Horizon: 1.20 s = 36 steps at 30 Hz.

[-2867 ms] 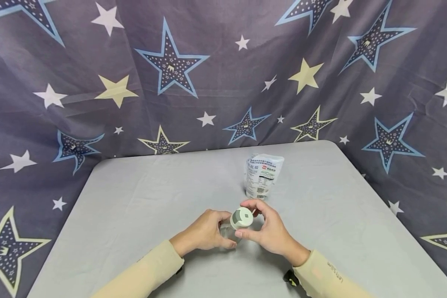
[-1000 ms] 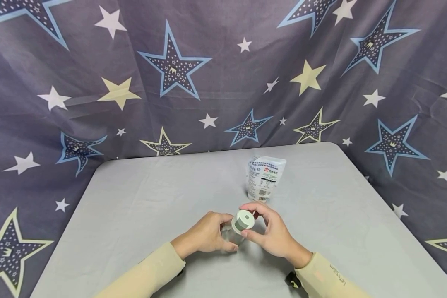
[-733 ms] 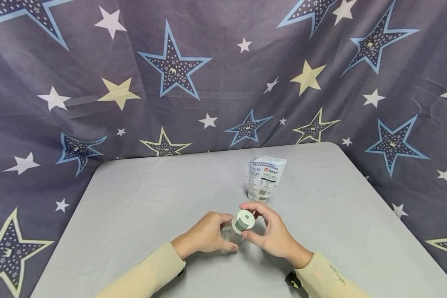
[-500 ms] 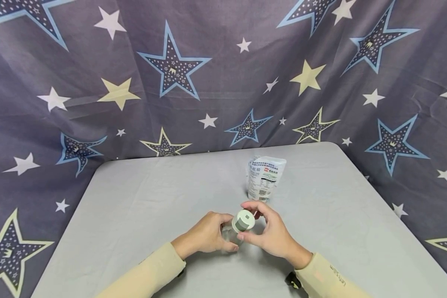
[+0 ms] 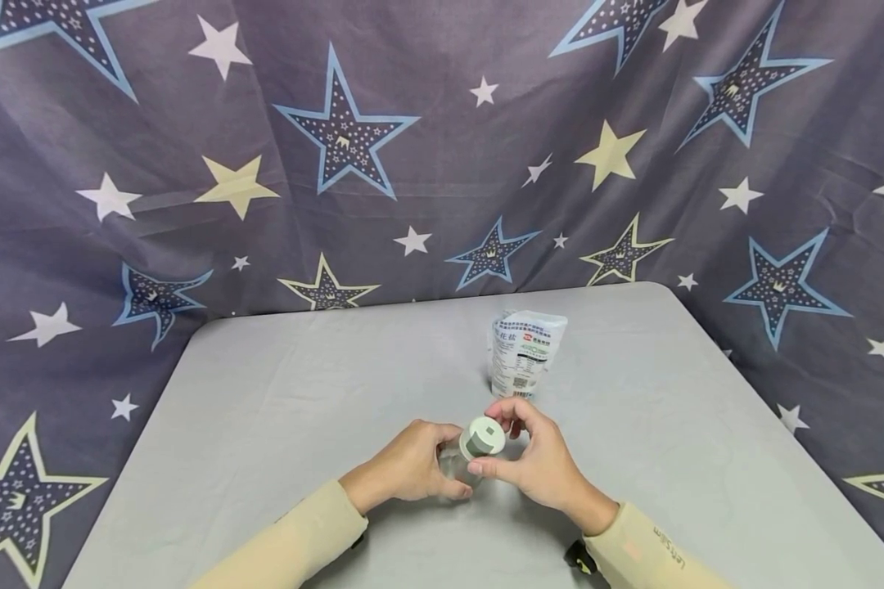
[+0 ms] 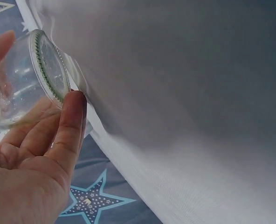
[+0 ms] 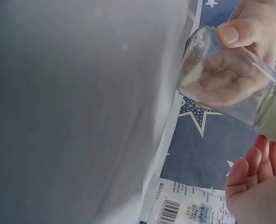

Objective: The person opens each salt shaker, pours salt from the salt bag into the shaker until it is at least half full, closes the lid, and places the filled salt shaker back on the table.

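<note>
A clear glass jar [image 5: 453, 466] with a pale green cap [image 5: 484, 436] is tilted above the table, its cap end toward the right. Around its body, my left hand [image 5: 411, 462] grips with the thumb on the near side. My right hand [image 5: 534, 454] is at the cap, thumb near the jar's neck and curled fingers by the far edge. In the right wrist view, fingertips [image 7: 262, 140] meet the underside of the cap [image 7: 274, 114]. A little white grainy stuff [image 7: 194, 74] shows inside the jar's bottom. The left wrist view shows the ridged glass base [image 6: 49, 70].
A white printed salt pouch [image 5: 523, 352] stands upright just beyond my right hand. The grey-covered table [image 5: 324, 368] ends at a dark curtain with stars [image 5: 427, 164], which rises behind it and along both sides.
The cap's grey-green patch has turned from the left toward the near side. Since then, my right fingers have slid back rightward along the cap, and the thumb has moved slightly left. My left grip stays.
</note>
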Each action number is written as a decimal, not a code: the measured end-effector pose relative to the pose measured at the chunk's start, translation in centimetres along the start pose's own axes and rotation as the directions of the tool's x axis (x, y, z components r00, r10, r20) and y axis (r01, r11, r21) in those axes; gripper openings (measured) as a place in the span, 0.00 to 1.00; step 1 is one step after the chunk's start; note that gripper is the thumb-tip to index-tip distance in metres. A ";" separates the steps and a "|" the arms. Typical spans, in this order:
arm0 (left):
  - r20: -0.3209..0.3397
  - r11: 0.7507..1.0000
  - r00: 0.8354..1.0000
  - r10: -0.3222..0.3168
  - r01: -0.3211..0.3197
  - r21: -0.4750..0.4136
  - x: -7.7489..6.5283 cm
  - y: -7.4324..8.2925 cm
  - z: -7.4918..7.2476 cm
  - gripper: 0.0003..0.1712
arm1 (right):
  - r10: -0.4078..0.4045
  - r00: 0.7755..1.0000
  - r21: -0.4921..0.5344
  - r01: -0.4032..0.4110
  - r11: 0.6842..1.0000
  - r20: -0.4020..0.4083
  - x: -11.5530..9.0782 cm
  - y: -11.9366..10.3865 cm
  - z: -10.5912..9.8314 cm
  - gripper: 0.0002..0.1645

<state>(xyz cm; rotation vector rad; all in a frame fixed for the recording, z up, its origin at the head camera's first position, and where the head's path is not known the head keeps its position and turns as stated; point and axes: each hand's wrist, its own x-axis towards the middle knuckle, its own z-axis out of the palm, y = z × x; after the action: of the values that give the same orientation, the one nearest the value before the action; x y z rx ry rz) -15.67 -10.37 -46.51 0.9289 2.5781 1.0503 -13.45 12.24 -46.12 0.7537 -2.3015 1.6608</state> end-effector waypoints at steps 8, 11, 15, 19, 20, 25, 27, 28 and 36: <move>0.004 1.000 1.000 -0.004 0.004 -0.005 0.1 0.1 0.0 0.24 | -0.003 1.000 0.007 0.003 1.000 -0.018 -0.1 0.2 0.0 0.34; 0.007 1.000 1.000 -0.004 0.004 -0.013 0.0 0.1 0.0 0.24 | 0.007 1.000 0.004 -0.007 1.000 -0.028 -0.1 0.1 0.0 0.33; 0.008 1.000 1.000 -0.003 0.003 -0.011 0.0 0.2 -0.1 0.24 | 0.010 0.999 -0.002 -0.010 1.000 -0.035 -0.1 -0.1 0.0 0.31; 0.002 1.000 1.000 -0.001 0.001 0.002 0.0 0.2 -0.1 0.24 | -0.010 1.000 0.003 0.010 1.000 -0.029 -0.1 -0.1 0.0 0.29; 0.000 1.000 1.000 0.000 0.000 0.005 0.0 0.2 -0.1 0.25 | -0.014 1.000 0.008 0.014 1.000 -0.025 -0.1 0.0 0.0 0.28; -0.003 1.000 1.000 0.005 -0.005 0.003 0.0 0.2 -0.1 0.25 | -0.016 1.000 0.039 0.016 0.999 0.009 -0.1 0.2 -0.1 0.29; -0.003 1.000 1.000 0.006 -0.006 0.000 0.1 0.1 -0.1 0.25 | -0.015 1.000 0.052 0.014 0.999 0.022 -0.1 0.3 -0.1 0.29; -0.003 1.000 1.000 0.004 -0.004 0.000 0.1 0.1 -0.1 0.25 | -0.016 0.999 0.058 0.014 0.998 0.028 -0.1 0.4 -0.2 0.29; 0.000 1.000 1.000 -0.008 0.008 -0.007 0.0 0.1 0.0 0.26 | -0.057 0.997 0.098 0.051 0.994 0.061 -0.1 0.4 -0.4 0.30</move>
<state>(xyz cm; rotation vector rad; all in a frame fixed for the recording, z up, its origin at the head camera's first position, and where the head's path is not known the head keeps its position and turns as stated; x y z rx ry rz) -15.69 -10.32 -46.41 0.9165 2.5737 1.0569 -13.61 12.68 -46.35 0.8932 -2.2347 1.7589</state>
